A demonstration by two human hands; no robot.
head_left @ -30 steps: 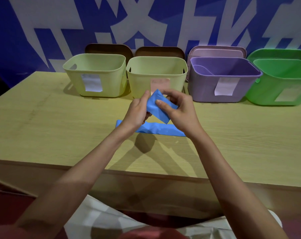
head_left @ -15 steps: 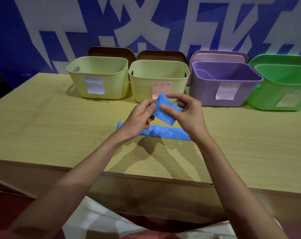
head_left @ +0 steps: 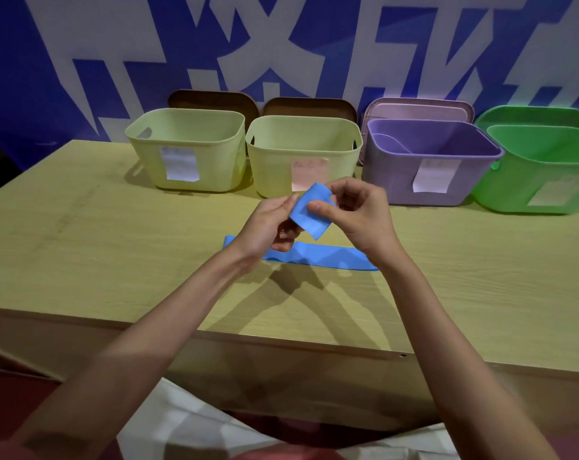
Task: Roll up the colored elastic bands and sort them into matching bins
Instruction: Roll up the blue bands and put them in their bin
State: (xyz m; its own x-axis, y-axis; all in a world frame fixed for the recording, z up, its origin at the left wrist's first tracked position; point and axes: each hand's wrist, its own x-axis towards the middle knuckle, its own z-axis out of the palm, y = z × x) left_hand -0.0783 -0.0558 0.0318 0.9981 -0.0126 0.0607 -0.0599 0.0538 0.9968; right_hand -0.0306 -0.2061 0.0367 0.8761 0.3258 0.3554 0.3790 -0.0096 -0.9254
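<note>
Early days in this one: the blue flat elastic band [head_left: 309, 212] is only partly rolled, w/ its folded end lifted off the pale wooden table [head_left: 115, 247] and the rest of the strip lying flat at about 6 o'clock from the hands. No blue bin in sight, btw. Back row, 9 to 3 o'clock: two pale yellow-green plastic bins [head_left: 188, 151], a purple plastic bin [head_left: 427, 164] and a green plastic bin [head_left: 543, 171]. The purple one shows something pale lilac inside, can't tell what; the others look empty as far as their insides show. So rolling isn't finished and sorting isn't started.

Left hand [head_left: 268, 224] sits at 9 o'clock of the folded end, fingers together and clamped on its left edge. Right hand [head_left: 357, 214] is at 3 o'clock, thumb pressed on the front face, curled fingers behind, so it pinches the fold. Folded end is tilted, held between both hands above the table.
</note>
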